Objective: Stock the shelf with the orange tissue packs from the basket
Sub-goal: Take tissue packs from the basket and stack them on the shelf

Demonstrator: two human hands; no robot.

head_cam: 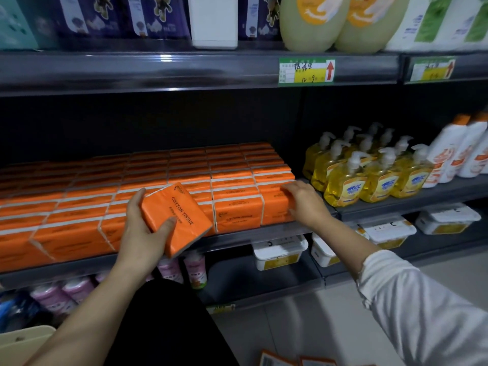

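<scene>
A dark grey metal shelf (pixel 237 235) in a shop aisle carries rows of orange tissue packs (pixel 148 180), stacked tight from its left end to just short of a dark upright divider, and running back into shadow. In front of that shelf's lip the left hand (pixel 144 233) holds one orange tissue pack (pixel 177 220) tilted, printed "COTTON TISSUE", its fingers (pixel 136 204) curled over the top edge and the thumb pressed on the face, so the grip is closed on the pack; the pack is off the shelf, just before the front row. The right hand (pixel 306 203) lies against the rightmost front stack (pixel 274 210) on the shelf, fingers flat and spread on its corner, not wrapped round anything. A white sleeve (pixel 427 313) covers the right forearm. Right of the stacks, on the same shelf level, stand yellow pump bottles (pixel 369 175) and beyond them white bottles with orange caps (pixel 454 151). The shelf above holds dark blue packages (pixel 118 17), a white box (pixel 214 21) and pale green jugs (pixel 314 22), with a green and yellow price tag (pixel 306 70) on its edge strip. The shelf below holds pink rolls (pixel 66 291) and white tubs (pixel 280 253). The floor (pixel 303 326) is pale tile, and a beige basket rim (pixel 26 342) shows below the shelf at lower left.
</scene>
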